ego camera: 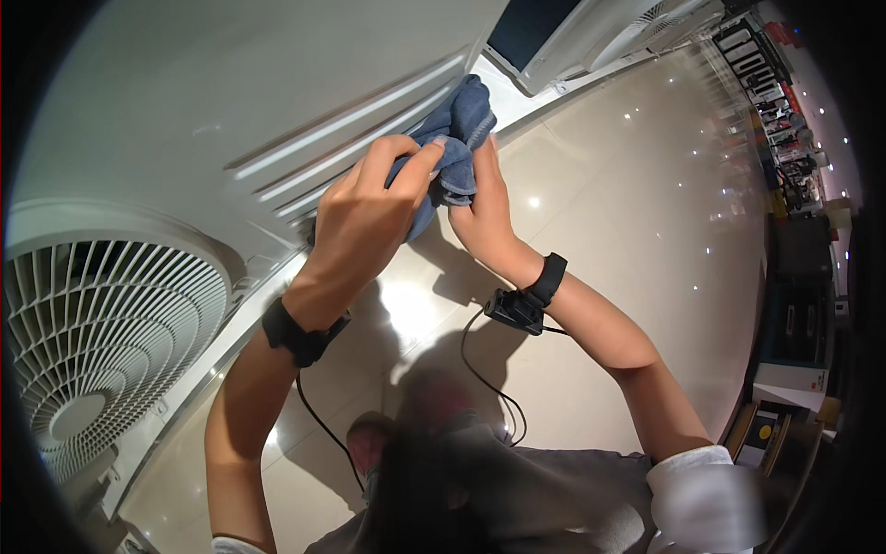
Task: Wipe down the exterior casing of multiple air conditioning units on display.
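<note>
My left hand [370, 197] grips a bunched blue cloth [457, 149], its fingers pressed into the folds. On the cloth's right side is my right hand [484, 204], with its thumb against the fabric and its fingertips partly hidden. The cloth lies at the lower corner of a white air-conditioner outdoor unit [256, 90], over the ends of the raised ribs [346, 128] in its panel. Part of the cloth hangs below my left hand.
A round fan grille [138, 332] is at left on the same unit. More white units [609, 34] stand farther along a white ledge [516, 90]. Cables [477, 367] hang from black wrist devices. Below is a glossy tiled floor [623, 180]; stocked shelves [796, 138] and boxes [789, 388] line the right.
</note>
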A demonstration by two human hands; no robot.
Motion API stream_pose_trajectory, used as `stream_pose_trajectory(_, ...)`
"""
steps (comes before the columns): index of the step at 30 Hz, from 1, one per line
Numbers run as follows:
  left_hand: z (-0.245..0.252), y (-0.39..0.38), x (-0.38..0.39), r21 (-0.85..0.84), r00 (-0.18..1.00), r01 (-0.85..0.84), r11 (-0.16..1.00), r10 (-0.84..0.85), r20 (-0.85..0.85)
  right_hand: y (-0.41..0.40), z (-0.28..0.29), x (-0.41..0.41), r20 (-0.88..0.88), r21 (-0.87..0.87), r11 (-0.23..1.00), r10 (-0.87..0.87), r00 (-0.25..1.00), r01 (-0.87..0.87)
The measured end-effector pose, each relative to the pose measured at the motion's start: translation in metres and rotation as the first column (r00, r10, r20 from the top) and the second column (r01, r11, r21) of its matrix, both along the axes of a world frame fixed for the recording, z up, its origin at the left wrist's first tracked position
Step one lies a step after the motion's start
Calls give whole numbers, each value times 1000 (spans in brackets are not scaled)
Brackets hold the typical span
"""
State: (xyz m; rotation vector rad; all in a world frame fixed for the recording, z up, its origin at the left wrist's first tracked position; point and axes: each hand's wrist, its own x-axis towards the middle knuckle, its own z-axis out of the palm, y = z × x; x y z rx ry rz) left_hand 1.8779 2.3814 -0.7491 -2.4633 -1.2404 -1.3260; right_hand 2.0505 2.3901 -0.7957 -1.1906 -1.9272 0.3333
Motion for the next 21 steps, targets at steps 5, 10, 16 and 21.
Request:
stream_pose_trajectory(5,-7,-4,-6,-39,999,15,999,-14,44,-4,5,-4,-76,-17,998,55,996,-56)
stream_pose_trajectory(10,-19,-21,-44,25,999,-25,999,25,20,-22,-12,-37,-51,109,986,134,990,-128)
stream_pose_trajectory(16,-21,-65,-113,-47,983,-166,985,162,-90,-40,-43,-95,-39,135,898,427,903,-419)
stream_pose_trajectory(21,-27,-106,-154,-200,950,-309,930,293,-109,-42,-37,-139,170,151,805,551,817,-574)
